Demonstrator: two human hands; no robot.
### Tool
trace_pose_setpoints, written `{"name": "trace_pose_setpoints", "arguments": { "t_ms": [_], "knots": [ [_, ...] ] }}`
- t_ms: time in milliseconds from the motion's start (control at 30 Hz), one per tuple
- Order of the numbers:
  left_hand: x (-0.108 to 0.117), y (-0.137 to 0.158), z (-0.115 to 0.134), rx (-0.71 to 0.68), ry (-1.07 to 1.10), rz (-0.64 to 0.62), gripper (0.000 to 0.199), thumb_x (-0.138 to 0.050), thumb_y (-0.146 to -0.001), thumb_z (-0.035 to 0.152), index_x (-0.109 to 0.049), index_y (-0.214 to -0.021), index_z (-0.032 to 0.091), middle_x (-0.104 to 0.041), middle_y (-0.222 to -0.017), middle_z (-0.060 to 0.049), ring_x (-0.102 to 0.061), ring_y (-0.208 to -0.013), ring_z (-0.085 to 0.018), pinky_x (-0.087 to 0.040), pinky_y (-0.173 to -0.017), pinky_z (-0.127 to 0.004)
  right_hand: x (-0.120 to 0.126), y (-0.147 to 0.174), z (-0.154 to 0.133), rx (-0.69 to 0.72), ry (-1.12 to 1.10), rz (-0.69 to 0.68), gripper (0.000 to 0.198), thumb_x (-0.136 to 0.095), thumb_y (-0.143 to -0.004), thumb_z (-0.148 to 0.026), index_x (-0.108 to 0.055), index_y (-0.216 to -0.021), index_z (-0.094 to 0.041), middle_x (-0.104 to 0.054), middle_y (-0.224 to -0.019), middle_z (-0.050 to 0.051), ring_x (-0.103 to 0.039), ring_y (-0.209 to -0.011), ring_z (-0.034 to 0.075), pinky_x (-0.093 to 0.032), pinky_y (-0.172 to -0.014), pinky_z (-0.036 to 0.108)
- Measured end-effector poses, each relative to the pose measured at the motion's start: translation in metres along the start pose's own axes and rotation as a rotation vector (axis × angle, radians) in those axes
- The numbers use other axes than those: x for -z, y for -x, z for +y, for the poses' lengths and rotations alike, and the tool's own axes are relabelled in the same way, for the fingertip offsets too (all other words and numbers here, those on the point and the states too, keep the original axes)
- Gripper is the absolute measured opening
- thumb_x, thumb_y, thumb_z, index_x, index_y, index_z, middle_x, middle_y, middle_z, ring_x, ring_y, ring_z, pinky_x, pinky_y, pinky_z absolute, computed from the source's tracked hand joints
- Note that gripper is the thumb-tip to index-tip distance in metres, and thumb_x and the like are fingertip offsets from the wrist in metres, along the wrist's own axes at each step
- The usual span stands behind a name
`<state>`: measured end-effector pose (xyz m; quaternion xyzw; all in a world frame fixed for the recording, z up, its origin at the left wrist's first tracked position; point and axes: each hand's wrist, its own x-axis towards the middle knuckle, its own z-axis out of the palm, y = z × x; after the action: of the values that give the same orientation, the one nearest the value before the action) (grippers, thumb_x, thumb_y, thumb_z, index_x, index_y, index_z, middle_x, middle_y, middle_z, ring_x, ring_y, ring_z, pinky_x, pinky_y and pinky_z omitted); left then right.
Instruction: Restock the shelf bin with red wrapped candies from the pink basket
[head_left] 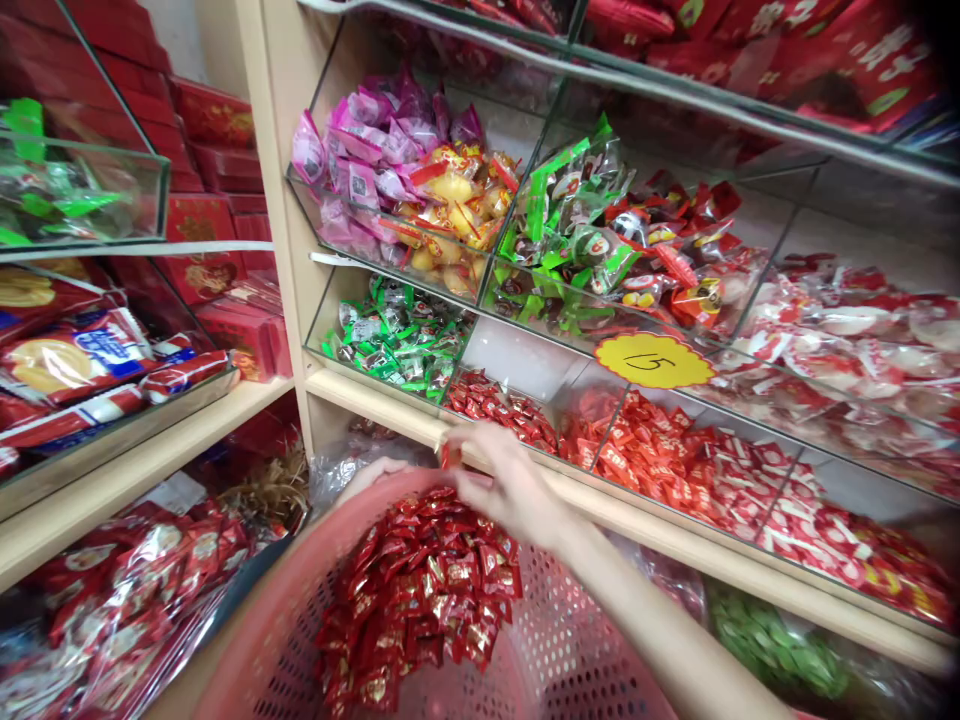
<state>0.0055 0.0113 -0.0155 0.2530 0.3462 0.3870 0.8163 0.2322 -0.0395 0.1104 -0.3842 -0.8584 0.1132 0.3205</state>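
Observation:
A pink perforated basket (570, 650) sits low in the middle, tilted against the shelf, with a heap of red-wrapped candies (420, 590) inside. The fingers of my left hand (373, 472) curl over the basket's far rim. My right hand (504, 488) reaches in from the lower right over the heap, with a red candy (450, 455) pinched in its fingertips just in front of the wooden shelf edge (390, 405). Right behind it is a glass bin of the same kind of red candies (501, 405).
Glass bins on the shelves hold pink candies (367, 150), yellow candies (457, 200), green candies (394, 340) and red-and-white candies (705, 460). A yellow price tag (652, 360) reads 5. Bagged snacks (112, 590) and red boxes (217, 130) fill the left.

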Motion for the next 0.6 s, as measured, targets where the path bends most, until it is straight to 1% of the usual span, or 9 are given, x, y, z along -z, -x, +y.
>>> {"name": "trace_pose_setpoints", "arguments": {
  "t_ms": [33,100,167,200,300,433,533,600],
  "knots": [
    [0.000,0.000,0.000,-0.001,-0.015,-0.026,0.004,-0.084,-0.075,0.019,-0.085,-0.079,0.019,-0.088,-0.087,-0.008,-0.080,-0.103,-0.034,-0.059,-0.106,-0.045,-0.007,0.009,-0.010,0.025,0.011,-0.124,0.030,-0.062,-0.103,-0.018,-0.071,-0.130,-0.026,-0.081,-0.120,0.007,-0.074,-0.115,0.026,-0.055,-0.106,0.043],
    [-0.002,0.004,0.000,0.008,-0.032,-0.129,0.011,-0.083,-0.072,0.025,-0.086,-0.080,0.017,-0.090,-0.096,-0.012,-0.081,-0.107,-0.035,-0.057,-0.110,-0.042,-0.019,0.025,-0.024,0.052,0.047,-0.334,0.032,-0.063,-0.103,-0.014,-0.073,-0.131,-0.026,-0.081,-0.121,0.007,-0.073,-0.115,0.026,-0.054,-0.105,0.043],
    [-0.005,0.008,0.001,0.031,-0.035,-0.233,0.023,-0.079,-0.076,0.034,-0.088,-0.085,0.015,-0.091,-0.107,-0.015,-0.082,-0.112,-0.037,-0.056,-0.114,-0.044,-0.027,0.035,-0.028,0.059,0.085,-0.469,0.038,-0.065,-0.102,-0.011,-0.074,-0.136,-0.026,-0.082,-0.121,0.007,-0.071,-0.116,0.026,-0.053,-0.105,0.043],
    [-0.006,0.009,0.002,0.038,-0.034,-0.257,0.026,-0.077,-0.079,0.036,-0.089,-0.088,0.014,-0.091,-0.108,-0.014,-0.082,-0.113,-0.037,-0.056,-0.114,-0.045,-0.030,0.038,-0.028,0.060,0.100,-0.507,0.041,-0.066,-0.101,-0.010,-0.073,-0.138,-0.026,-0.082,-0.121,0.007,-0.071,-0.116,0.027,-0.052,-0.105,0.043],
    [-0.008,0.011,0.003,0.043,-0.021,-0.225,0.024,-0.075,-0.081,0.035,-0.091,-0.087,0.017,-0.092,-0.100,-0.009,-0.084,-0.108,-0.035,-0.060,-0.109,-0.042,-0.033,0.044,-0.024,0.056,0.116,-0.546,0.048,-0.069,-0.099,-0.010,-0.072,-0.145,-0.024,-0.083,-0.121,0.008,-0.070,-0.117,0.028,-0.050,-0.106,0.045],
    [-0.005,0.008,0.003,0.107,0.009,-0.228,0.024,-0.078,-0.074,0.030,-0.092,-0.086,0.014,-0.091,-0.098,-0.010,-0.084,-0.100,-0.032,-0.062,-0.101,-0.038,-0.036,0.047,-0.022,0.053,0.154,-0.561,0.050,-0.070,-0.099,-0.009,-0.071,-0.148,-0.020,-0.083,-0.118,0.009,-0.071,-0.115,0.028,-0.052,-0.106,0.046],
    [-0.001,0.004,0.003,0.105,-0.004,-0.210,0.028,-0.079,-0.073,0.029,-0.092,-0.091,0.011,-0.091,-0.095,-0.010,-0.082,-0.092,-0.027,-0.062,-0.096,-0.033,-0.042,0.051,-0.023,0.064,0.233,-0.579,0.044,-0.067,-0.104,-0.010,-0.072,-0.146,-0.022,-0.083,-0.115,0.008,-0.070,-0.115,0.027,-0.051,-0.109,0.045],
    [0.002,0.000,0.001,0.084,-0.017,-0.189,0.026,-0.079,-0.072,0.027,-0.091,-0.088,0.011,-0.090,-0.091,-0.010,-0.081,-0.085,-0.025,-0.062,-0.091,-0.032,-0.047,0.054,-0.022,0.078,0.277,-0.579,0.038,-0.063,-0.109,-0.012,-0.072,-0.145,-0.022,-0.082,-0.114,0.008,-0.069,-0.114,0.026,-0.052,-0.109,0.045]
  ]
}}
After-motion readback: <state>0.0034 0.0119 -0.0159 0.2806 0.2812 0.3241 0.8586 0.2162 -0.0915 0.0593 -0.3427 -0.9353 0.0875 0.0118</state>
